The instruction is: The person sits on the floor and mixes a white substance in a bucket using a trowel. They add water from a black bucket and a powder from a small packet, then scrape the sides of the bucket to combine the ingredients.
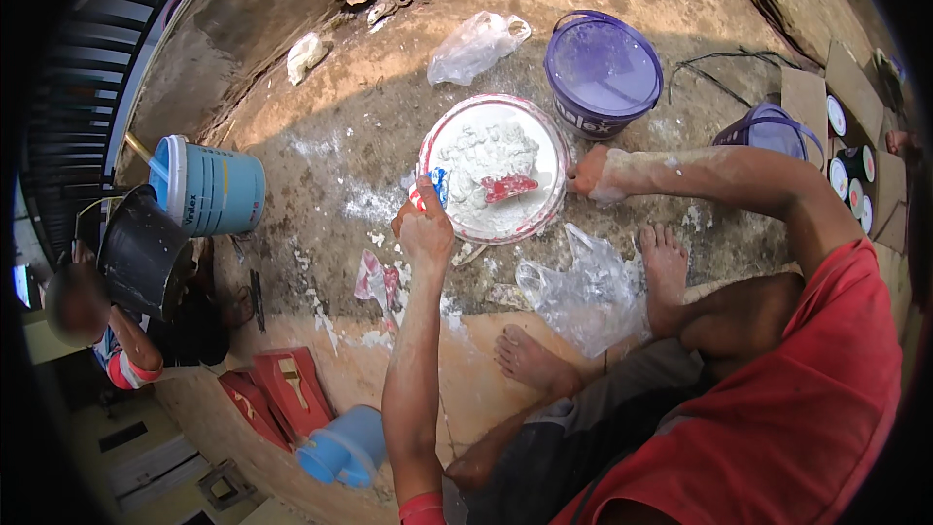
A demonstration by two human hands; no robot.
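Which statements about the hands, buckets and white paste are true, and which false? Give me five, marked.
1. The left hand is at the left side of the round tub, the right hand at its right. True.
2. The white paste is smooth and flat. False: it is heaped and lumpy.
3. A red flat piece lies on the paste. True.
4. The larger purple bucket stands left of the tub. False: it stands beyond it, to the right.
5. The feet wear shoes. False: they are bare.
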